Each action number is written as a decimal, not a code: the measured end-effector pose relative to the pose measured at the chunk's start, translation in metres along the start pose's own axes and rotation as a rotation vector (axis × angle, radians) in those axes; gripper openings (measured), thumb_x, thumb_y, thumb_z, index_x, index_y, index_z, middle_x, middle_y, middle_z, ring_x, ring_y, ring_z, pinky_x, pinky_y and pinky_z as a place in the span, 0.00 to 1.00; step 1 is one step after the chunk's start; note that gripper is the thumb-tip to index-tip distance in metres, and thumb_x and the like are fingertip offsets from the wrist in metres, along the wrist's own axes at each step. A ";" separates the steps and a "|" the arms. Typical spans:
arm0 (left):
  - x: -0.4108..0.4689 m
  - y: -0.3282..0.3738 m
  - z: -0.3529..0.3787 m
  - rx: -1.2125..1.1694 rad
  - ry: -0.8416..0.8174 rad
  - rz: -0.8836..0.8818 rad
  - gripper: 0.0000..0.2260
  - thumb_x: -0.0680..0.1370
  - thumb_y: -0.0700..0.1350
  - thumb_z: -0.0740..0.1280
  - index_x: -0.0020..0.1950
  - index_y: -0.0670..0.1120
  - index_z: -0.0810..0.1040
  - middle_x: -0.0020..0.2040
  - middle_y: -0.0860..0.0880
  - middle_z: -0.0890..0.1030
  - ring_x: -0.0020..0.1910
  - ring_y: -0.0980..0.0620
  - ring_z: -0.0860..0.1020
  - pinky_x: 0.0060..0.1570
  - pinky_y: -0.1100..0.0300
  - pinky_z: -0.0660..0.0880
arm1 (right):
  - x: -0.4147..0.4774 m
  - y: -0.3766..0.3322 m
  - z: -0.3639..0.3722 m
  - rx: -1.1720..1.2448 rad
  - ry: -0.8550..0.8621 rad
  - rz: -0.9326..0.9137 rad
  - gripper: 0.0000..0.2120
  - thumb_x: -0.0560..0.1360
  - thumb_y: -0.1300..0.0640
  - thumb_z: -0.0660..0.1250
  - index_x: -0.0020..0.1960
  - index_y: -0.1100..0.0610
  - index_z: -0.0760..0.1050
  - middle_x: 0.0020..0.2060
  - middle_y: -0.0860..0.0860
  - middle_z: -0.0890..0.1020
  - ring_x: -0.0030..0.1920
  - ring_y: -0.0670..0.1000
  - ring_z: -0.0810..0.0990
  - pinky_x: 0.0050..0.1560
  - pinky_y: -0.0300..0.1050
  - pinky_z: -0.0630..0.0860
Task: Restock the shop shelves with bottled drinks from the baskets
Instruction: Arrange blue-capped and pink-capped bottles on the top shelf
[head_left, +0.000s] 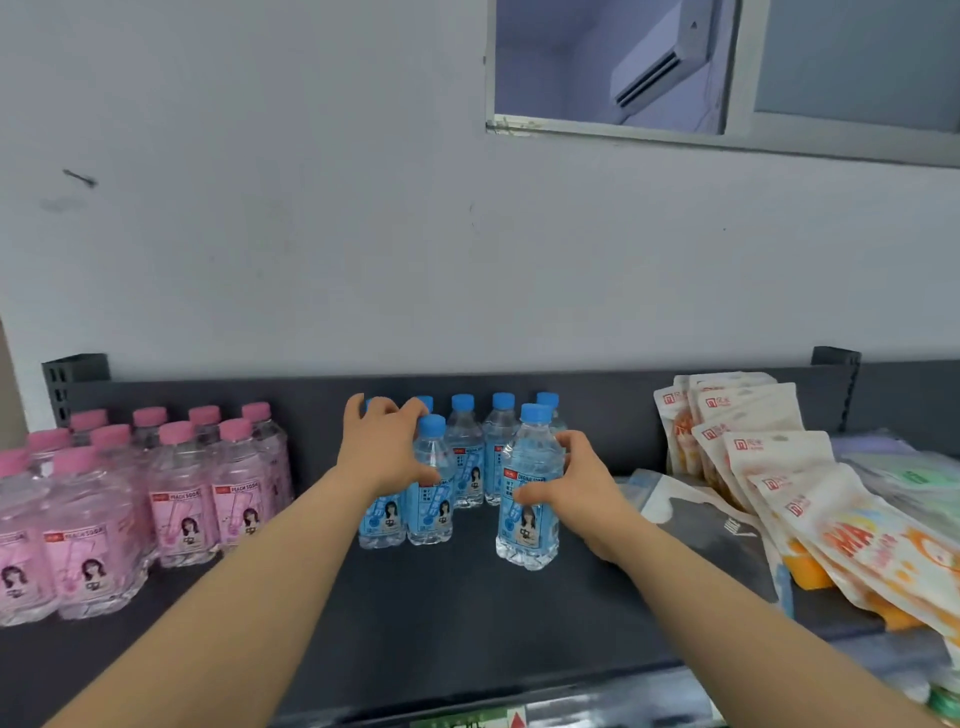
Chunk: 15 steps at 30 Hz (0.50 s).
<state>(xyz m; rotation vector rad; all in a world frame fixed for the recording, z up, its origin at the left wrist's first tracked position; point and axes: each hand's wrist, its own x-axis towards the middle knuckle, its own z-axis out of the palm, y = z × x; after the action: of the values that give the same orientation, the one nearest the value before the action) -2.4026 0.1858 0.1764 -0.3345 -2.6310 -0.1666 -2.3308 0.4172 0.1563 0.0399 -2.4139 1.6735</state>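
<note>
Several blue-capped soda bottles stand on the dark shelf against its back panel. My left hand curls around a blue bottle at the front left of the group, most of it hidden behind the hand. My right hand wraps the right side of another blue bottle, which stands upright on the shelf a little in front of the rest.
Pink-capped peach soda bottles fill the shelf's left part. Orange-and-white snack pouches lean in a stack on the right, beside a dark pouch. A window sits high in the wall.
</note>
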 end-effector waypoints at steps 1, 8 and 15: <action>0.002 -0.001 0.003 0.027 -0.002 -0.003 0.36 0.64 0.67 0.71 0.66 0.55 0.64 0.54 0.54 0.77 0.68 0.52 0.63 0.72 0.46 0.43 | 0.003 0.001 0.002 0.001 0.001 0.004 0.37 0.64 0.63 0.77 0.66 0.51 0.62 0.56 0.51 0.78 0.49 0.51 0.81 0.46 0.49 0.81; 0.016 -0.011 0.007 0.108 -0.061 0.001 0.37 0.66 0.67 0.70 0.70 0.53 0.64 0.61 0.51 0.75 0.71 0.51 0.61 0.71 0.41 0.37 | 0.020 0.009 0.013 0.061 -0.043 0.031 0.35 0.65 0.66 0.76 0.65 0.51 0.64 0.56 0.52 0.78 0.51 0.54 0.81 0.53 0.56 0.80; 0.013 -0.014 0.005 0.102 -0.063 0.026 0.40 0.67 0.66 0.69 0.73 0.54 0.60 0.64 0.51 0.74 0.73 0.50 0.57 0.70 0.40 0.34 | 0.034 0.012 0.024 0.097 -0.119 0.006 0.34 0.67 0.70 0.74 0.66 0.49 0.66 0.56 0.47 0.79 0.49 0.42 0.79 0.38 0.34 0.76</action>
<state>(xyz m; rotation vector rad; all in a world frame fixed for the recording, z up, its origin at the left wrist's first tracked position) -2.4196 0.1759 0.1768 -0.3435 -2.6844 -0.0127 -2.3697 0.4025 0.1432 0.1516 -2.4161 1.8397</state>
